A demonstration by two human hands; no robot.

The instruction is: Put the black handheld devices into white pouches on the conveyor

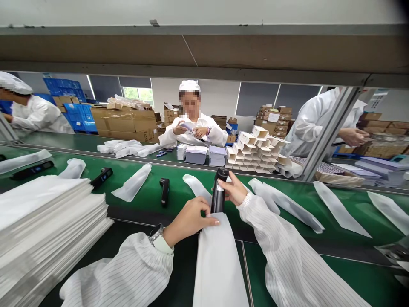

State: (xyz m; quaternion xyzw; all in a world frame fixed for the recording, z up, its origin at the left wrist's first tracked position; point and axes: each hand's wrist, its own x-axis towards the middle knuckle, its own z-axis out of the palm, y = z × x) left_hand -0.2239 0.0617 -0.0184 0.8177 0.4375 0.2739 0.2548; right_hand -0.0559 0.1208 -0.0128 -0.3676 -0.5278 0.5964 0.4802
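My right hand [235,189] is closed around the upper part of a black handheld device [218,198], which stands upright with a small white label near its top. The lower end of the device is at the mouth of a long white sleeve bag [219,260]; how far it reaches inside is hidden. With thumb and fingers, my left hand [191,217] pinches the bag's open edge. To the left, a tall stack of flat white bags [54,230] lies beside my left forearm.
Across the green conveyor belt [128,170] lie wrapped devices [132,183] and bare black devices [164,192]. Beyond it, a co-worker [194,128] handles a pale box behind white cartons [255,149]. A metal post [330,132] stands at right; a shelf [191,47] runs overhead.
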